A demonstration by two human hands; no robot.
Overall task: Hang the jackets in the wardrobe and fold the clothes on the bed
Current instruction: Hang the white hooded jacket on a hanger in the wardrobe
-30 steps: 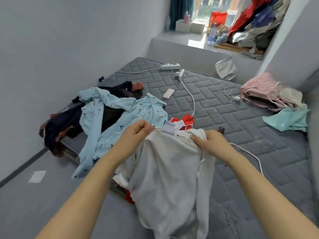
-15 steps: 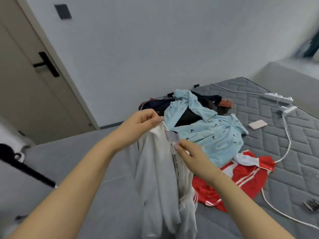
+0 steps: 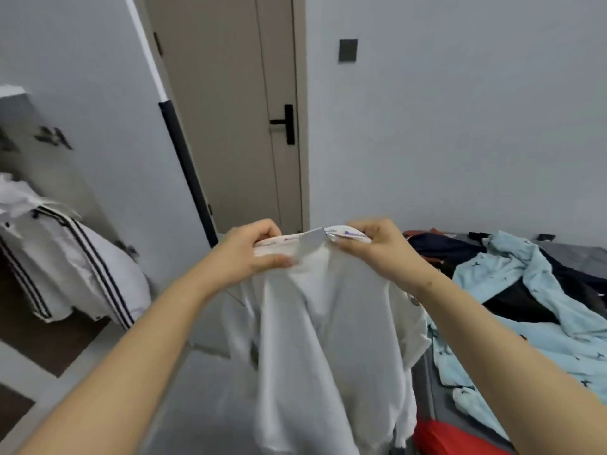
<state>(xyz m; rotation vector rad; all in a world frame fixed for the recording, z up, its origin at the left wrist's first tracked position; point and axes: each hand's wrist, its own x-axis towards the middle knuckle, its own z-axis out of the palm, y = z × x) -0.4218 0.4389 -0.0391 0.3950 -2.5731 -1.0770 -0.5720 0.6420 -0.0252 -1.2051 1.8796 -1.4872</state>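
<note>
A white jacket (image 3: 315, 339) hangs in the air in front of me, held up by its collar. My left hand (image 3: 253, 249) grips the collar's left side and my right hand (image 3: 377, 246) grips its right side, with a label showing between them. On the bed (image 3: 584, 254) at the right lie a light blue patterned garment (image 3: 512, 326), dark clothes (image 3: 440, 247) and a red garment (image 3: 450, 438). At the far left another white jacket with dark stripes (image 3: 69, 270) hangs inside the wardrobe.
A beige door (image 3: 230, 110) with a black handle (image 3: 285, 123) stands straight ahead, shut. The wardrobe's open door edge (image 3: 184, 165) runs diagonally left of it. Grey walls surround; a dark switch plate (image 3: 347, 50) sits on the right wall.
I have turned left from the bed toward the door and wardrobe. Both hands have lifted the white jacket and spread its collar apart.
</note>
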